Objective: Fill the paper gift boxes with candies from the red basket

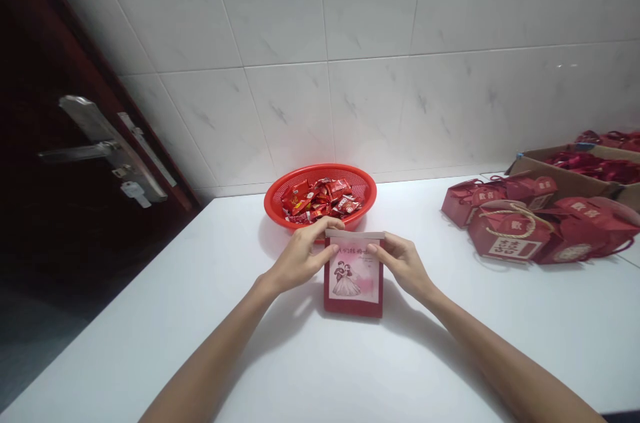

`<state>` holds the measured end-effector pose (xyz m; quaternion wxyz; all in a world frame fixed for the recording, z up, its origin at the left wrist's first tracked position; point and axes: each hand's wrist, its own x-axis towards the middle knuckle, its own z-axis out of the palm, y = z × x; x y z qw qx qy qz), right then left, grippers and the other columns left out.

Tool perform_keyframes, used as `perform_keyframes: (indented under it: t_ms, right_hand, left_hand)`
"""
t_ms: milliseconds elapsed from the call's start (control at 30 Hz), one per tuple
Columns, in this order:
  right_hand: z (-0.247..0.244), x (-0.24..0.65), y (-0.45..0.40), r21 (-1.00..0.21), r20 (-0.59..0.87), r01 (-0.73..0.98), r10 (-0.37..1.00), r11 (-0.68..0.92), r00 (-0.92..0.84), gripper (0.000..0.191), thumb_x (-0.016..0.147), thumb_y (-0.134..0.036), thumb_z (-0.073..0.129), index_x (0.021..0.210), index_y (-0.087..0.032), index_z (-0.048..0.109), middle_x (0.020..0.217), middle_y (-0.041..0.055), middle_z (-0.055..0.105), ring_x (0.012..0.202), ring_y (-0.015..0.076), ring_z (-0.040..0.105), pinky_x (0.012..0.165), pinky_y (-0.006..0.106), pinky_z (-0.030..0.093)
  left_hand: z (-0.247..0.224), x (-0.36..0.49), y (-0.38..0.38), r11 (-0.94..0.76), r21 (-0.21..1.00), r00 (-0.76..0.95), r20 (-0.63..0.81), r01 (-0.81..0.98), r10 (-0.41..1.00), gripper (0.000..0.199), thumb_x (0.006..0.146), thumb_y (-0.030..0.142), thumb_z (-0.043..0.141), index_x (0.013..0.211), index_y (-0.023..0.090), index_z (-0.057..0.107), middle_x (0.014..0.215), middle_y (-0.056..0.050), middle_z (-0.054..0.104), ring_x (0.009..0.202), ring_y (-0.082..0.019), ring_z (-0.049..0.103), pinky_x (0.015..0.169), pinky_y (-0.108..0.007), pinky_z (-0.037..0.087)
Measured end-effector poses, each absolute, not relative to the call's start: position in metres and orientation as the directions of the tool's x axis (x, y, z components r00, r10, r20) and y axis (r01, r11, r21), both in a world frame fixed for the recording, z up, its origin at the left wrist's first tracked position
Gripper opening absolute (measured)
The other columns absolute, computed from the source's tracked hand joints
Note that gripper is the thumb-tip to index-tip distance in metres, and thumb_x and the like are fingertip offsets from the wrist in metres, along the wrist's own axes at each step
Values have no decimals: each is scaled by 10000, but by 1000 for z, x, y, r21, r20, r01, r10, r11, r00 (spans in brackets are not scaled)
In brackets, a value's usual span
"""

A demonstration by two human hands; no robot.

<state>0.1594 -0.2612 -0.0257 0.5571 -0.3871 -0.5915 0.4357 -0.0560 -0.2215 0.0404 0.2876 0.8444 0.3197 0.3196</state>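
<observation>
A small red gift bag [353, 308] with a pink front panel stands upright on the white table, a couple in wedding clothes printed on it. A pale strip runs along its top edge. My left hand [301, 255] grips the upper left corner, thumb on the front and fingers over the top. At the upper right corner my right hand [404, 265] pinches the bag, its thumb on the front and the other fingers behind. Just beyond the bag sits a red plastic basket [271, 201] holding several red-wrapped candies [325, 199]. The bag's inside is hidden.
Several red gift boxes [520, 233] with handles stand on the table [200, 316] at the right. Behind them is a cardboard box [537, 159] of red items. A tiled wall [285, 9] backs the table; a dark door [30, 76] with a metal handle is at left.
</observation>
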Motion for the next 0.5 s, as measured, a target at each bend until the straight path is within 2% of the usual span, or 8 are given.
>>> perform_keyframes:
  t_ms: [100,200,300,400,500]
  right_hand:
    - [-29,159,-263,-938,343,35,938,345,-56,375,904,-529,601,954,-165,671,875,53,667,816,196,620,719,307,525]
    - [-27,160,-266,-919,371,122,927,374,-52,438,943,-583,500,970,-172,650,899,56,659,834,196,604,756,312,515]
    - [-23,159,-268,-916,375,147,927,372,-10,508,959,-635,407,863,-180,612,839,40,627,794,186,574,743,302,497]
    - [-20,159,-268,-923,364,148,930,354,47,518,931,-659,445,763,-184,561,727,5,545,692,156,506,648,270,451]
    - [-19,160,-270,-924,367,128,930,361,28,480,918,-633,499,774,-179,561,721,-2,534,673,141,483,617,255,423]
  left_hand:
    - [38,-54,-219,-657,665,580,394,356,713,128,877,208,547,957,183,645,974,-57,715,898,-198,668,809,-323,562]
    - [36,-52,-217,-700,624,583,440,348,683,155,874,185,528,938,186,668,963,-65,720,882,-195,665,810,-333,561]
    - [34,-52,-218,-737,590,591,480,330,649,161,894,204,534,949,194,686,979,-75,727,892,-200,672,812,-340,562]
    - [33,-51,-219,-770,562,597,519,302,612,160,912,240,554,951,195,702,986,-82,735,904,-203,682,820,-338,560]
    - [33,-52,-219,-753,600,609,501,269,616,149,890,298,628,920,183,718,962,-86,745,887,-209,688,815,-333,562]
